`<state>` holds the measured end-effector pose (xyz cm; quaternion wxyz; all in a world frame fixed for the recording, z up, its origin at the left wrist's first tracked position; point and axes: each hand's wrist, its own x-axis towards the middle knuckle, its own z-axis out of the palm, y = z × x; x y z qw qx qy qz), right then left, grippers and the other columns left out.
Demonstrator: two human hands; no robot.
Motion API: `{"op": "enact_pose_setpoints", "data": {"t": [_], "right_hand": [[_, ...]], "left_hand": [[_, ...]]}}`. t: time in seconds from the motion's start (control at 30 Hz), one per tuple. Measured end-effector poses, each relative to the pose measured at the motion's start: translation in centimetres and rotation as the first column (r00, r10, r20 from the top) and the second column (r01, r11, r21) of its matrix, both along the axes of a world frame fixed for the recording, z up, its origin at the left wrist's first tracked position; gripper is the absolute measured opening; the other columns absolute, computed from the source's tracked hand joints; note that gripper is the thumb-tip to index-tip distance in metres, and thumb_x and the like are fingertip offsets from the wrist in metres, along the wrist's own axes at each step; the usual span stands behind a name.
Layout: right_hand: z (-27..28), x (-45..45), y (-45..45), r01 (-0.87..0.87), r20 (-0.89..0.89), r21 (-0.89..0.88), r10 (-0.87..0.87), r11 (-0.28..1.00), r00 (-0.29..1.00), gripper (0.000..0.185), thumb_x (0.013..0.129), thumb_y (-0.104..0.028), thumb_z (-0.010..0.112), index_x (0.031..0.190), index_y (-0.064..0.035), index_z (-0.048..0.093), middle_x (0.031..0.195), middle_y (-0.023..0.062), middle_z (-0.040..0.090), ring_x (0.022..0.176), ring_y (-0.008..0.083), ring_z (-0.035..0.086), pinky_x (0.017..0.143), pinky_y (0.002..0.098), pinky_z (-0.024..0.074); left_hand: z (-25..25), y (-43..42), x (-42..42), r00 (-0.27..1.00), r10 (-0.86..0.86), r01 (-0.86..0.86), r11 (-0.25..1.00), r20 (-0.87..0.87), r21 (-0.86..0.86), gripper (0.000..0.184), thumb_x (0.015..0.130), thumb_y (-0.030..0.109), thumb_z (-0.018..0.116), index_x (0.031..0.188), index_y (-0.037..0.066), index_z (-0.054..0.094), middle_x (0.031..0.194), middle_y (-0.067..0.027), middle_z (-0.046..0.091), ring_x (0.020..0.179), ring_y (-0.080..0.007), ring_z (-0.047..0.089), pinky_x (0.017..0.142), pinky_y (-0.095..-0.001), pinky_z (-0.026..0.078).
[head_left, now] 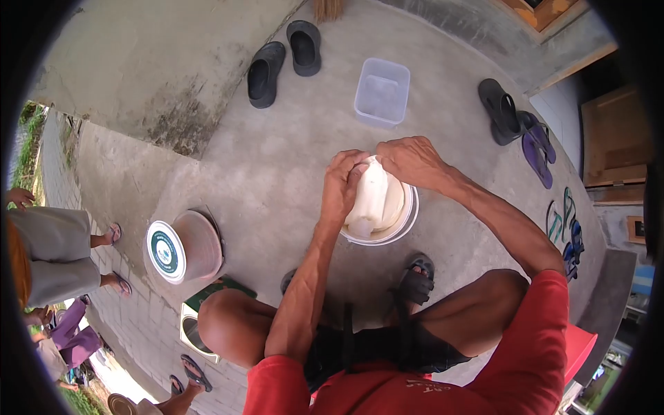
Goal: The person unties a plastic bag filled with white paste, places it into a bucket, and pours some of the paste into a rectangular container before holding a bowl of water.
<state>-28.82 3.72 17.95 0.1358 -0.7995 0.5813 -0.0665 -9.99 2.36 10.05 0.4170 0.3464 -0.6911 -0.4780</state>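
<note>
A round white bucket [413, 211] stands on the floor in front of me, with a pale cream-coloured mass [375, 197] in it that looks like a bag or sheet over its contents. My left hand [344, 181] is at the upper left of the opening, its fingers closed on the top edge of the pale material. Close beside it, my right hand [409, 160] pinches the same edge from the upper right. Exactly what lies between the fingertips is partly hidden.
A clear plastic tub [382, 92] lies beyond the bucket. Black clogs [266, 75] are at the upper left, other sandals [538, 149] at the right. At left stand a pinkish container [200, 242], a white lid [166, 252] and a green box [220, 287]. People [62, 256] are at far left.
</note>
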Motion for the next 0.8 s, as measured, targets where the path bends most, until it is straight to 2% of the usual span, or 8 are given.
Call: {"op": "enact_pose_setpoints", "data": {"t": [0.07, 0.2, 0.27, 0.33, 0.4, 0.5, 0.73, 0.8], "right_hand": [[-1.3, 1.9, 2.1, -0.164, 0.007, 0.002, 0.164, 0.986, 0.986, 0.018, 0.085, -0.010, 0.054, 0.069, -0.0032, 0.058, 0.060, 0.0147, 0.060, 0.056, 0.0319, 0.061, 0.054, 0.0446, 0.0477], [-0.9, 1.4, 2.1, -0.018, 0.166, -0.125, 0.039, 0.992, 0.985, 0.018, 0.083, -0.010, 0.055, 0.067, -0.0026, 0.057, 0.063, 0.0148, 0.061, 0.057, 0.0324, 0.062, 0.053, 0.0452, 0.0471], [-1.1, 1.7, 2.7, -0.147, 0.030, 0.065, 0.145, 0.987, 0.989, 0.016, 0.084, -0.011, 0.054, 0.071, -0.0020, 0.056, 0.066, 0.0144, 0.062, 0.059, 0.0325, 0.062, 0.054, 0.0452, 0.0475], [0.5, 0.7, 1.2, 0.117, 0.125, 0.017, -0.118, 0.993, 0.985, 0.020, 0.090, -0.018, 0.053, 0.077, -0.0019, 0.055, 0.072, 0.0137, 0.062, 0.069, 0.0357, 0.061, 0.063, 0.0455, 0.0482], [-0.9, 2.6, 3.3, -0.094, 0.049, 0.141, 0.087, 0.986, 0.995, 0.021, 0.089, -0.017, 0.053, 0.076, -0.0015, 0.055, 0.071, 0.0153, 0.061, 0.066, 0.0366, 0.059, 0.061, 0.0460, 0.0459], [0.2, 1.2, 1.6, 0.148, 0.213, -0.005, -0.143, 0.989, 0.966, 0.021, 0.089, -0.018, 0.054, 0.076, -0.0013, 0.053, 0.070, 0.0158, 0.059, 0.066, 0.0373, 0.058, 0.061, 0.0462, 0.0444], [-0.3, 2.5, 3.1, -0.080, 0.137, 0.161, 0.058, 0.984, 0.989, 0.019, 0.088, -0.018, 0.054, 0.079, -0.0012, 0.053, 0.072, 0.0169, 0.059, 0.070, 0.0372, 0.061, 0.063, 0.0482, 0.0453], [0.8, 0.6, 1.4, 0.139, 0.188, 0.077, -0.151, 0.987, 0.970, 0.020, 0.090, -0.018, 0.054, 0.077, -0.0022, 0.052, 0.070, 0.0175, 0.058, 0.069, 0.0372, 0.060, 0.063, 0.0473, 0.0454]], "left_hand": [[0.3, -0.6, 0.2, 0.996, 0.045, -0.039, 0.996, -0.073, 0.085, 0.022, 0.096, 0.003, 0.056, 0.115, 0.001, 0.067, 0.111, -0.0122, 0.064, 0.101, -0.0241, 0.061, 0.091, -0.0320, 0.047], [-0.4, -0.6, 0.9, 0.998, -0.067, 0.067, 0.998, -0.014, -0.009, 0.025, 0.098, 0.001, 0.050, 0.118, 0.000, 0.065, 0.116, -0.0127, 0.062, 0.107, -0.0241, 0.060, 0.094, -0.0305, 0.045], [-0.5, -0.3, 1.0, 0.998, -0.066, 0.067, 0.996, 0.010, -0.055, 0.025, 0.098, 0.000, 0.049, 0.117, 0.000, 0.065, 0.116, -0.0128, 0.062, 0.108, -0.0242, 0.059, 0.094, -0.0305, 0.045], [0.0, -0.4, 0.8, 0.998, -0.069, 0.069, 0.997, -0.010, 0.018, 0.025, 0.098, -0.001, 0.048, 0.117, 0.000, 0.065, 0.116, -0.0131, 0.062, 0.108, -0.0256, 0.060, 0.094, -0.0312, 0.045], [0.1, -0.8, 0.6, 0.998, -0.070, 0.070, 0.997, 0.000, -0.019, 0.025, 0.098, -0.002, 0.048, 0.116, -0.001, 0.065, 0.116, -0.0133, 0.062, 0.108, -0.0261, 0.060, 0.094, -0.0317, 0.045], [-0.2, -0.2, 0.8, 0.997, -0.070, 0.071, 0.996, 0.025, -0.057, 0.025, 0.098, -0.002, 0.048, 0.116, -0.001, 0.065, 0.116, -0.0136, 0.062, 0.108, -0.0272, 0.060, 0.094, -0.0326, 0.045], [0.0, -0.5, 0.6, 0.996, -0.057, 0.065, 0.992, 0.073, -0.111, 0.025, 0.099, 0.000, 0.046, 0.116, 0.000, 0.064, 0.117, -0.0136, 0.062, 0.109, -0.0286, 0.059, 0.095, -0.0338, 0.045], [-0.2, -0.2, 0.7, 0.996, -0.068, 0.073, 0.993, 0.054, -0.091, 0.025, 0.099, 0.000, 0.045, 0.116, 0.000, 0.064, 0.117, -0.0136, 0.062, 0.109, -0.0285, 0.059, 0.095, -0.0337, 0.045]]}}
